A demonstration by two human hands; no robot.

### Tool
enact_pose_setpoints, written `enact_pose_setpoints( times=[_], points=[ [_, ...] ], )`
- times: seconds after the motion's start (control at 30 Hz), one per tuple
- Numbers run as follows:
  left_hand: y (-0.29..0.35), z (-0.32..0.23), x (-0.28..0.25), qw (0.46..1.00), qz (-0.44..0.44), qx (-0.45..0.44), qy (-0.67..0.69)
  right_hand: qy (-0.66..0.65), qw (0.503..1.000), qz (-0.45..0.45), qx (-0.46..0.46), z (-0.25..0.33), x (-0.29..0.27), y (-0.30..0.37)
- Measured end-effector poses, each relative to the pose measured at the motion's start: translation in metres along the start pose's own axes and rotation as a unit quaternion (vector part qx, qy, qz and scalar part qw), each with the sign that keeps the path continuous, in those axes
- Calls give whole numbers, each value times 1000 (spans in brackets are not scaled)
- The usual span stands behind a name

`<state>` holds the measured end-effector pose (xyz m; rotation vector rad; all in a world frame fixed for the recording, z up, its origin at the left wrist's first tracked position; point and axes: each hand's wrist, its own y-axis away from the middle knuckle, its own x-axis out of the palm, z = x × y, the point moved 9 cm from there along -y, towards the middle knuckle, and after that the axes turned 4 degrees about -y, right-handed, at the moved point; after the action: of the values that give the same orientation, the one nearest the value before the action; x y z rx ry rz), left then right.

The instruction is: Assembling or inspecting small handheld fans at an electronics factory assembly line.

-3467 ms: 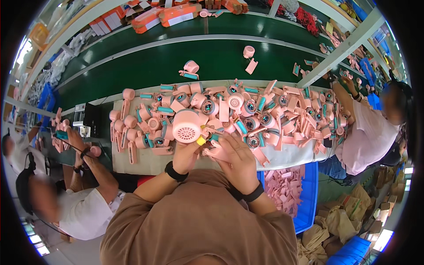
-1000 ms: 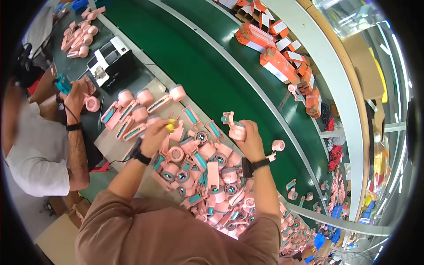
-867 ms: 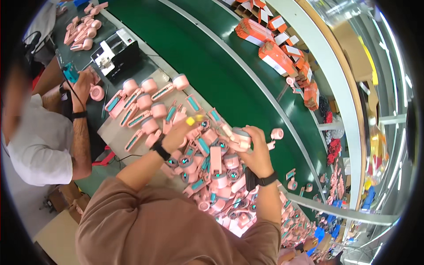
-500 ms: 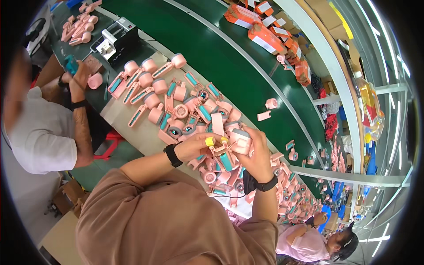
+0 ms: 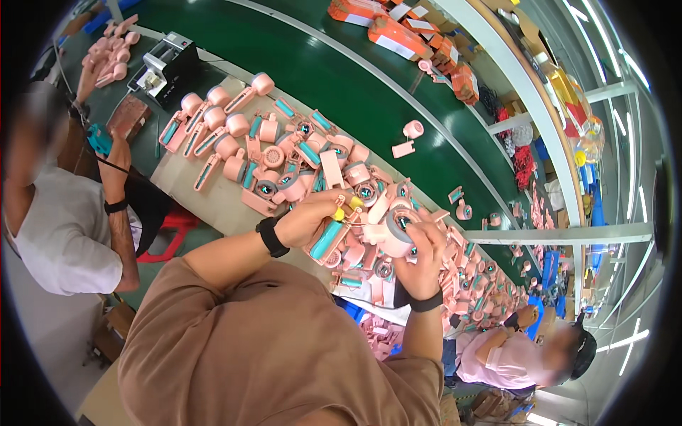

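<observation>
A half-assembled pink handheld fan is between my hands, in front of my chest. My left hand (image 5: 310,219), with yellow covers on its fingertips, pinches the handle part (image 5: 327,239), which carries a teal cylinder. Thin wires run from there toward the round fan head (image 5: 395,234). My right hand (image 5: 425,257) grips that head from the right, its fingers over the rim of the opening. Its inside shows dark parts and a small lit spot. Just beyond both hands lies a heap of similar pink fan parts (image 5: 273,156), some with teal cylinders exposed.
A green conveyor belt (image 5: 320,78) runs along the far side, with a loose fan (image 5: 408,148) on it. At the left a co-worker (image 5: 67,213) holds a teal tool (image 5: 99,140) near a black machine (image 5: 167,67). Another person (image 5: 504,355) works at the lower right.
The fan has been turned over: its handle part has swung left and the head's open inside now shows. My hands have moved slightly apart. The left co-worker's arms have shifted.
</observation>
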<state>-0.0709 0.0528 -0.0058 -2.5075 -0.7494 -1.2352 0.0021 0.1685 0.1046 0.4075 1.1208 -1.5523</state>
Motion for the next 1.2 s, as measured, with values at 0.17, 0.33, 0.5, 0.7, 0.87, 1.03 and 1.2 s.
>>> enact_pose_setpoints(
  times=[0.17,0.33,0.5,0.7,0.87,1.03,1.2],
  points=[
    [-5,15,17,981,-2,-38,-192,101,984,-22,-147,11,-15,22],
    [-2,19,27,936,13,-65,-345,84,976,-77,-187,13,-25,31],
    [0,16,33,922,0,-49,-383,122,973,-43,-191,15,-25,34],
    [-1,7,40,825,42,23,-563,74,993,28,-93,17,-24,21],
    [-4,17,45,754,68,-11,-653,-105,976,190,27,12,-11,-2],
    [-8,19,46,707,76,-22,-703,-121,958,244,93,3,2,-6],
    [-7,23,48,709,78,-19,-701,-139,960,238,45,-6,7,-2]
  ],
)
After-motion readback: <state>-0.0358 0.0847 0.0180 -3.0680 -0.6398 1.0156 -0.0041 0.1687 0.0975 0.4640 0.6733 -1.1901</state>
